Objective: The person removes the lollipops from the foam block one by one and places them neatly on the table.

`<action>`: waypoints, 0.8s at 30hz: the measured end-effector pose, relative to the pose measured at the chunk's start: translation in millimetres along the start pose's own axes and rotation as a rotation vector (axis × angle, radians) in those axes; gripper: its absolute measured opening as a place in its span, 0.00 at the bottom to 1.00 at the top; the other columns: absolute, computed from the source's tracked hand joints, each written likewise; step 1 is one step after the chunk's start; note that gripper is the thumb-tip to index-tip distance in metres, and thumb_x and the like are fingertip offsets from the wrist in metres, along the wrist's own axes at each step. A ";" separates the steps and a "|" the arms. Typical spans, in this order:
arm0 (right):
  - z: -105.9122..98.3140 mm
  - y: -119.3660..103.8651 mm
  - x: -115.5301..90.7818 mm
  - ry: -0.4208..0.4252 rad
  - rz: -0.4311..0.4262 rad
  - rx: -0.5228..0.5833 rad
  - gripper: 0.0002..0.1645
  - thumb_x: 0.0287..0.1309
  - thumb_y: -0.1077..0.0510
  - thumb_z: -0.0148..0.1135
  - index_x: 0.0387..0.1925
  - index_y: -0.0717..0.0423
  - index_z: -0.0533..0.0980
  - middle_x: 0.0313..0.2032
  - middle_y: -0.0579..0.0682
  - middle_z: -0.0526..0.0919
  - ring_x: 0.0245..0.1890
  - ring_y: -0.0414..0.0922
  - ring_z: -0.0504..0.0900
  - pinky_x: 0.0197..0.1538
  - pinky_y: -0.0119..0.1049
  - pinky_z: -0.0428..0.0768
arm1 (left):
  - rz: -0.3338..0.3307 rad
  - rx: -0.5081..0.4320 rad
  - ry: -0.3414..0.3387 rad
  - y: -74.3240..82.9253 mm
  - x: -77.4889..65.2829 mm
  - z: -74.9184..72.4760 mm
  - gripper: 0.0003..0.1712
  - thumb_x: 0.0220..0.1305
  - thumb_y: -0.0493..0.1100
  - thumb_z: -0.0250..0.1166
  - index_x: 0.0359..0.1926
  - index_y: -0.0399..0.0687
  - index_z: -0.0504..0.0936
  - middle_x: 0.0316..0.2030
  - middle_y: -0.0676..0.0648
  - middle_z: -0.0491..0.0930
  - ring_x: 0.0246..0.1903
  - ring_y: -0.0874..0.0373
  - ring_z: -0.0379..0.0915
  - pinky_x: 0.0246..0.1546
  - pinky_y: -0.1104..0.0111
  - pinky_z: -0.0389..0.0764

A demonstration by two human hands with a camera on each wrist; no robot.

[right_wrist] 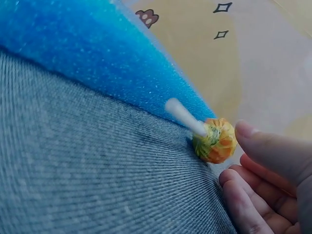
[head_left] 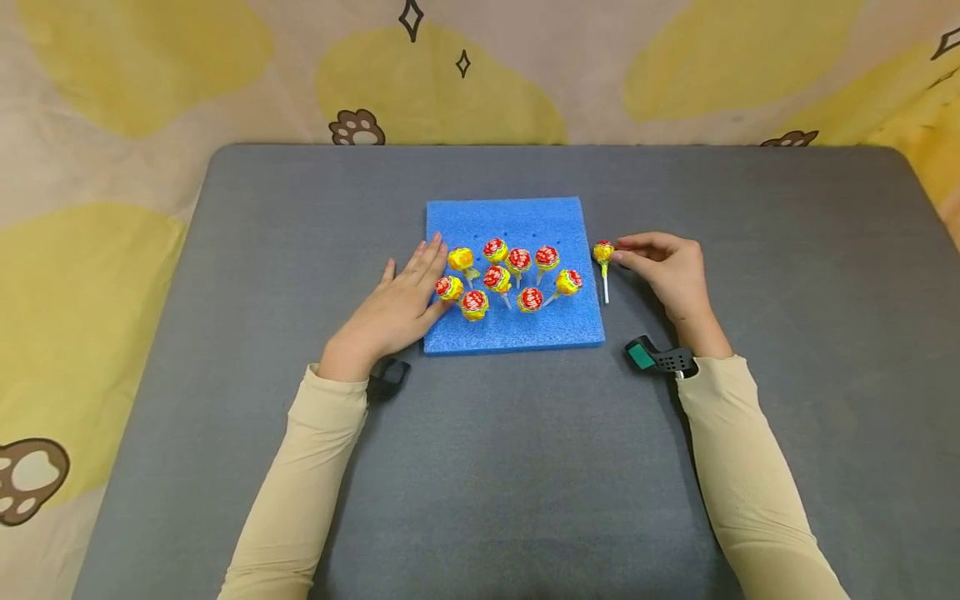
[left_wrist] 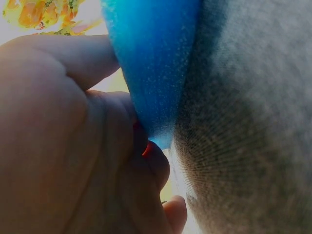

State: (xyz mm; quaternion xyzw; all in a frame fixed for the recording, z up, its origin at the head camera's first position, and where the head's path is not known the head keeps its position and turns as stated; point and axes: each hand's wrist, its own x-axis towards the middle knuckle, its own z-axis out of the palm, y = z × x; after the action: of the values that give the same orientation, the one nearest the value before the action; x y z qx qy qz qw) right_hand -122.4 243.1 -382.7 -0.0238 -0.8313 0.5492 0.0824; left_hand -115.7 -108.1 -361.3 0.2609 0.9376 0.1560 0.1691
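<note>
A blue foam block [head_left: 525, 332] lies on the grey table, with several lollipops [head_left: 519, 260] in red and yellow wrappers standing in it on white sticks, some leaning. My left hand [head_left: 397, 308] rests along the block's left edge, fingers extended and thumb near the closest lollipops. In the left wrist view the thumb touches the block's side [left_wrist: 156, 63]. Just off the block's right edge, my right hand [head_left: 667, 267] pinches a single lollipop [head_left: 603, 252] by its wrapped head between thumb and fingertips. Its white stick [right_wrist: 183, 114] points back toward me, overlapping the block in the right wrist view.
Small holes [head_left: 536, 236] show in the block's back part. The grey table [head_left: 510, 467] reaches back to a yellow and cream patterned cloth [head_left: 517, 92]. A black strap device with a green face [head_left: 641, 356] sits at my right wrist, and a black one [head_left: 390, 377] at my left.
</note>
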 end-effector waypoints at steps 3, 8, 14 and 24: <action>-1.1 0.2 -0.4 0.011 0.001 0.034 0.17 0.50 0.65 0.70 0.42 0.72 0.80 0.31 0.40 0.84 0.29 0.34 0.79 0.33 0.23 0.74 | 0.000 0.003 0.001 0.3 0.4 0.0 0.42 0.72 0.54 0.46 0.74 0.45 0.34 0.73 0.49 0.27 0.71 0.55 0.22 0.67 0.47 0.31; -1.9 -1.8 -2.5 0.034 -0.016 0.213 0.14 0.48 0.68 0.70 0.39 0.71 0.81 0.30 0.42 0.84 0.29 0.37 0.81 0.34 0.24 0.77 | -0.002 0.004 -0.001 1.0 0.2 -0.6 0.42 0.72 0.54 0.46 0.74 0.44 0.34 0.73 0.48 0.27 0.71 0.55 0.22 0.67 0.47 0.31; -1.1 -5.3 -4.5 -0.009 -0.087 0.462 0.12 0.48 0.72 0.68 0.37 0.74 0.80 0.31 0.51 0.85 0.29 0.42 0.82 0.35 0.28 0.80 | 0.001 -0.002 -0.002 1.3 -0.7 -1.0 0.42 0.72 0.53 0.46 0.74 0.44 0.34 0.73 0.48 0.27 0.71 0.55 0.22 0.67 0.47 0.31; 4.5 -16.2 -12.6 -0.225 -0.158 0.607 0.09 0.49 0.76 0.64 0.36 0.74 0.81 0.34 0.55 0.85 0.33 0.45 0.84 0.41 0.32 0.81 | 0.000 -0.004 0.008 0.4 -0.3 0.6 0.42 0.71 0.54 0.46 0.74 0.45 0.35 0.73 0.48 0.28 0.71 0.56 0.22 0.67 0.48 0.31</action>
State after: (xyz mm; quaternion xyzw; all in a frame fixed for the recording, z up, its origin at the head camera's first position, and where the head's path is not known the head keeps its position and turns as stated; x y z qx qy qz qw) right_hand -109.9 230.9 -371.0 0.1270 -0.6330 0.7628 0.0355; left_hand -115.1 -107.8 -361.5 0.2598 0.9379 0.1588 0.1660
